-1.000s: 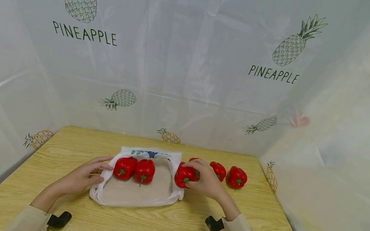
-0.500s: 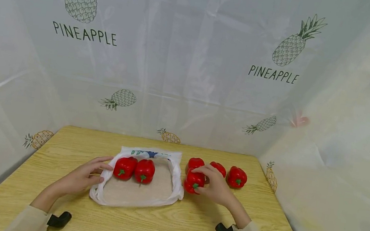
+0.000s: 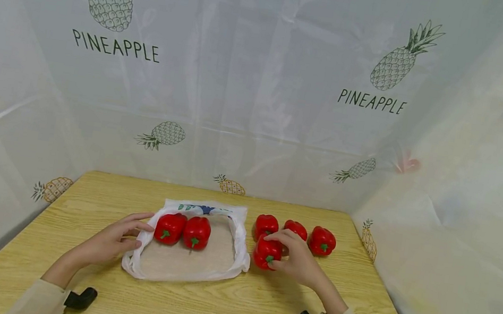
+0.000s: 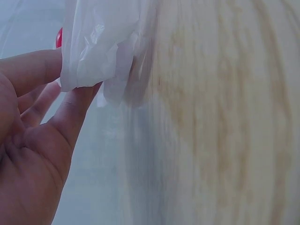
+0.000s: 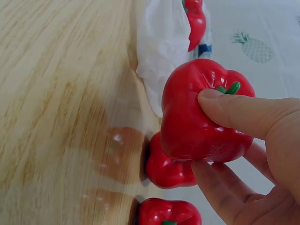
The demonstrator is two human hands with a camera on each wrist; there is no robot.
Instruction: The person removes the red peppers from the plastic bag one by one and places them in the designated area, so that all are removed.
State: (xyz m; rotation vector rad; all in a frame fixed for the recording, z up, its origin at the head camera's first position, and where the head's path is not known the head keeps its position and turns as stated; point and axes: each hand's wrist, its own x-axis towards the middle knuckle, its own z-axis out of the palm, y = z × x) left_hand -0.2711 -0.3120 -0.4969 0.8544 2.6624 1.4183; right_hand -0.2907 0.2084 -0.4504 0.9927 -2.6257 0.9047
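Head, red pepper [image 3: 265,251]: I'm judging this the carrying step, at the white bag's [image 3: 241,261] three o'clock.
Left wrist, bag rim: left hand [image 4: 33,136] is pinching it.
Right wrist, grip: right hand's [image 5: 285,154] fingers are pinching the pepper; next is likely needing steady pressure.

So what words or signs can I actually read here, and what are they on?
"PINEAPPLE": on the hanging sheet, below the upper-left pineapple drawing.
"PINEAPPLE": same sheet, below the upper-right pineapple drawing.
Unreadable: the blue-green print on the white bag, too small and partly cut off.
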